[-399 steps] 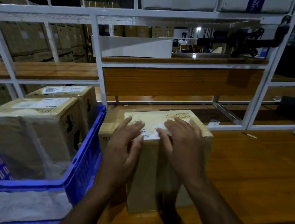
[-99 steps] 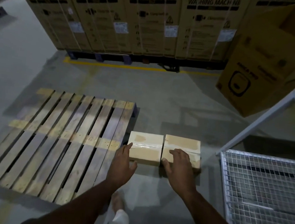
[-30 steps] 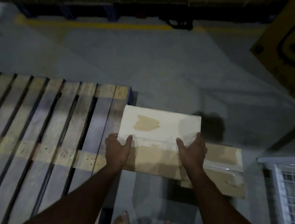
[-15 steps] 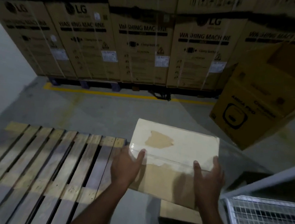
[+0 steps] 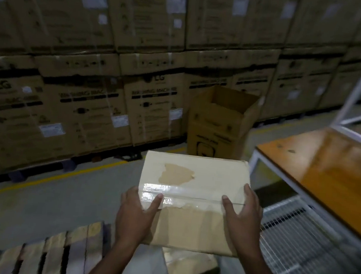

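Watching the feed, I judged the hold itself to be the weak point. Closest to the camera, directly below the box (image 5: 194, 183), a second box (image 5: 189, 264) lay on the floor, and the pallet (image 5: 67, 254) sat down to the box's left. The left grip (image 5: 136, 217) clasped the box's near left corner, thumb laid on the glossy tape (image 5: 191, 194) across its top and fingers hidden underneath. The right grip (image 5: 241, 225) held the near right side the same way. Both were closed around the box, which hung in the air and rested on nothing.

Both grips sat at the near end, so I reckoned the far end could dip if the load inside slid forward. The tape looked slick, and a thumb could skate on it. A slip there would have dropped the box onto the one beneath it.

To the box's right stood the wire mesh shelf (image 5: 298, 240), and above that the bench (image 5: 328, 176) with its white frame. A hasty swing that way could have caught a corner on the frame and twisted the box out of my hold.

Beyond the box an open carton (image 5: 218, 127) stood on the floor before the stacked cartons (image 5: 88, 108). The light was dim and the view blurred, so I could easily have misjudged the gap.
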Motion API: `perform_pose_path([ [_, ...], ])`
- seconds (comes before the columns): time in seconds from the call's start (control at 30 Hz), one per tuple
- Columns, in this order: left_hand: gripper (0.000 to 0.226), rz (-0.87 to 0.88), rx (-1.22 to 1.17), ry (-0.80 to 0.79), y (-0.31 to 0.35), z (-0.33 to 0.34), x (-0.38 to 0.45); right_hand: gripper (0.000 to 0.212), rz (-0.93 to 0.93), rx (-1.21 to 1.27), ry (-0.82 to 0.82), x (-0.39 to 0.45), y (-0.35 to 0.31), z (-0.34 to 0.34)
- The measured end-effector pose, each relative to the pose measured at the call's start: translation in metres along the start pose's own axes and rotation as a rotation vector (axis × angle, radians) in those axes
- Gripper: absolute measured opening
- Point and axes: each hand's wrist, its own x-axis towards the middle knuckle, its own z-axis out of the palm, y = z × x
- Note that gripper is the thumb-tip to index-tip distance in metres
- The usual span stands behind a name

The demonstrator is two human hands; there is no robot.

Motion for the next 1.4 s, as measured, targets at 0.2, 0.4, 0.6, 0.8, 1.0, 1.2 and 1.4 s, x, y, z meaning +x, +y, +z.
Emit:
perform_pose_path([
  [0.2, 0.048, 0.087, -0.129, -0.155, 0.036, -0.005, -0.038, 0.073, 0.083, -0.044, 0.213, -0.076, 0.003, -0.072],
  [0.4, 0.055, 0.210, -0.176, -0.360, 0.085, 0.015, -0.096, 0.072, 0.149, -0.094, 0.450, -0.141, 0.021, -0.150],
  [0.6, 0.053, 0.341, -0.205, -0.552, 0.139, 0.038, -0.165, 0.073, 0.258, -0.138, 0.661, -0.196, 0.043, -0.230],
  [0.8, 0.042, 0.459, -0.236, -0.640, 0.186, 0.057, -0.241, 0.072, 0.329, -0.186, 0.801, -0.253, 0.070, -0.304],
  [1.0, 0.047, 0.540, -0.285, -0.737, 0.231, 0.075, -0.345, 0.073, 0.386, -0.228, 0.918, -0.320, 0.099, -0.398],
  [1.2, 0.041, 0.601, -0.316, -0.829, 0.270, 0.095, -0.442, 0.075, 0.399, -0.263, 1.014, -0.377, 0.126, -0.485],
  [1.4, 0.048, 0.690, -0.334, -0.941, 0.311, 0.114, -0.513, 0.076, 0.432, -0.275, 1.102, -0.411, 0.150, -0.554],
])
